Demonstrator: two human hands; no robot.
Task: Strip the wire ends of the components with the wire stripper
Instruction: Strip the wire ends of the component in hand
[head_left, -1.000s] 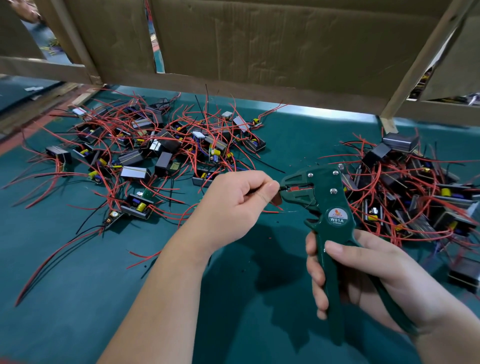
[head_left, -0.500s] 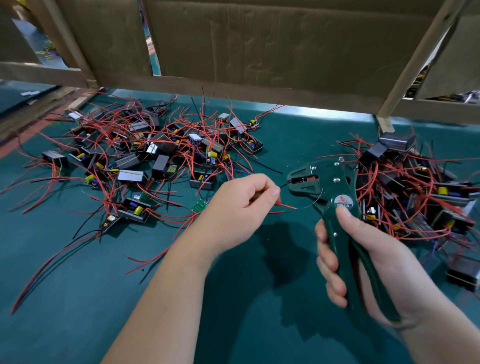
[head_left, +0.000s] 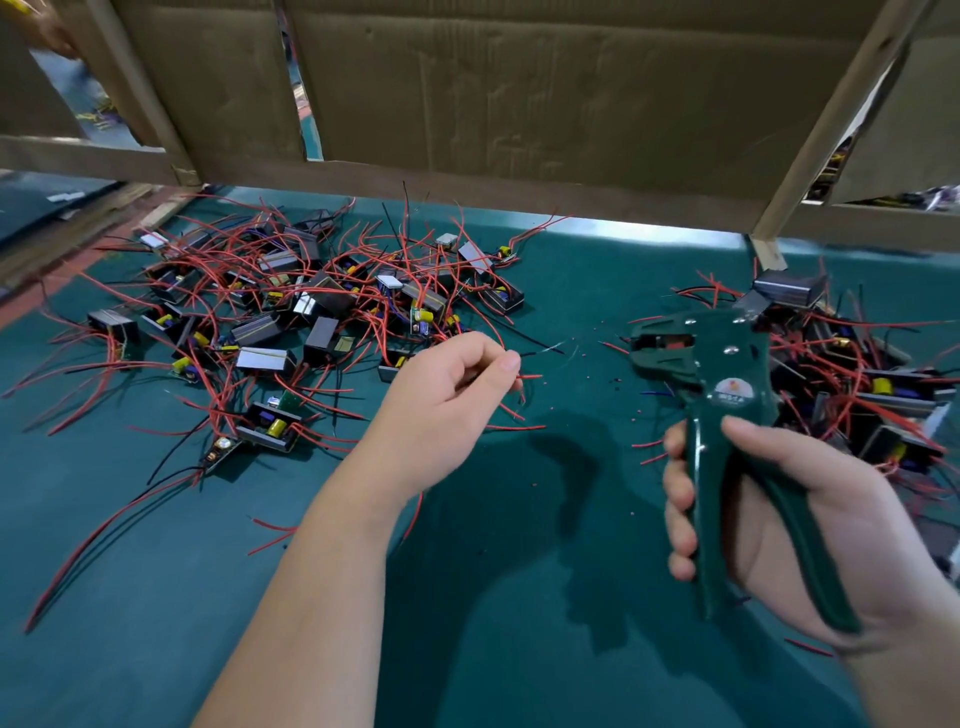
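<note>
Pulled from the wire stripper (head_left: 727, 374), a red wire (head_left: 530, 376) is pinched by the left hand (head_left: 441, 410), handles gripped by the right hand (head_left: 872, 535); next end should be seated squarely.

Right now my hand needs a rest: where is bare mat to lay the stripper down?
The green mat is mostly bare between the left hand and right hand, toward you. Crowded: the left pile and right pile of wired components.

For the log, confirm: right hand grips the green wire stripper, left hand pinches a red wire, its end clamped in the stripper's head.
Not clamped: the head view shows the red wire clear of the wire stripper; right hand grips the stripper, left hand pinches the wire.
</note>
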